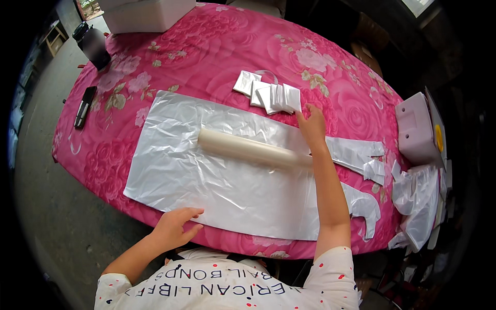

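While the roll [248, 146] likely weights sheeting [253, 201] beneath, my left hand [178, 227] gapes nearside; my right hand [312, 124], grip unclear, nears packets [264, 96] beyond.

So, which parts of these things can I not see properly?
All in the head view:
- The right end of the pale, glossy plastic roll: hidden by the right forearm.
- The top of the white rectangular box: cut off by the upper edge.
- Surface details of the dark cylindrical bottle: blurred.
- Whether the right hand grips the folded whitish plastic packets: too small.
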`<state>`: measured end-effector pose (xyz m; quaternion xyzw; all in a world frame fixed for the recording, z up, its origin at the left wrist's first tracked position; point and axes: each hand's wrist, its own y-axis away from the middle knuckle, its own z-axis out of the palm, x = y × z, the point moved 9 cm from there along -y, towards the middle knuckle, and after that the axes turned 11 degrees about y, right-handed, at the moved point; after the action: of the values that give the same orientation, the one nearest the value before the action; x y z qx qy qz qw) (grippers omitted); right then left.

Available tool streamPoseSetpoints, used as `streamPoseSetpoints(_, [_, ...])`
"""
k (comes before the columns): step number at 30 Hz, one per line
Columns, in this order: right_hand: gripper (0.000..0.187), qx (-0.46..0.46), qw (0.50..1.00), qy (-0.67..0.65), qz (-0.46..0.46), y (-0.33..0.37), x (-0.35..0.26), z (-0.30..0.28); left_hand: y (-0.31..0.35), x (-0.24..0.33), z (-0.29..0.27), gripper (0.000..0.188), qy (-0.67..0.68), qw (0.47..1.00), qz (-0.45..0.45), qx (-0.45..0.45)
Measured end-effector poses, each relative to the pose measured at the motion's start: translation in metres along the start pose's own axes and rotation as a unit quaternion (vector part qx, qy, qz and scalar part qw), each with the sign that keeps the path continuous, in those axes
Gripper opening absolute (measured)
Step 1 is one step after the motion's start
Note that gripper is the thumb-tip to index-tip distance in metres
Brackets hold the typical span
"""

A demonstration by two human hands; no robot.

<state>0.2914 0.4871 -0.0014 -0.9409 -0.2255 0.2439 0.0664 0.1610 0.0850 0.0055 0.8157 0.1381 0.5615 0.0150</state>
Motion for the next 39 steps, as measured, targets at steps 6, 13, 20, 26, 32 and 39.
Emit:
streamPoseSetpoints(6, [0.051, -0.146, 0.967, 0.059, -0.202, 0.136, -0.014, -0.044, -0.016, 0.012, 0.02, 0.039, -0.02, 0.996, 0.07, -0.044])
streamPoseSetpoints(13, [0.058, -0.218, 0.966, -0.026, -0.137, 0.262, -0.036, -0.051, -0.062, 0.041, 0.08, 0.074, -0.119, 0.975, 0.184, -0.023])
streamPoseSetpoints(20, [0.064, -0.127, 0.968, 0.157, -0.151, 0.256, 0.047, -0.056, -0.088, 0.041, 0.136, 0.103, -0.197, 0.953, 0.228, -0.025])
streamPoseSetpoints(26, [0.051, -0.186, 0.917, 0.217, 0.279, 0.236, 0.248, -0.129, -0.109, 0.063, 0.164, 0.099, -0.205, 0.948, 0.229, -0.082])
streamPoseSetpoints(32, [0.034, 0.124, 0.904, 0.352, 0.21, 0.263, 0.333, -0.174, -0.112, 0.08, 0.181, 0.094, -0.226, 0.936, 0.248, -0.103])
streamPoseSetpoints(39, [0.014, 0.201, 0.911, 0.342, 0.118, 0.245, 0.175, -0.217, -0.109, 0.088, 0.177, 0.084, -0.209, 0.936, 0.271, -0.082])
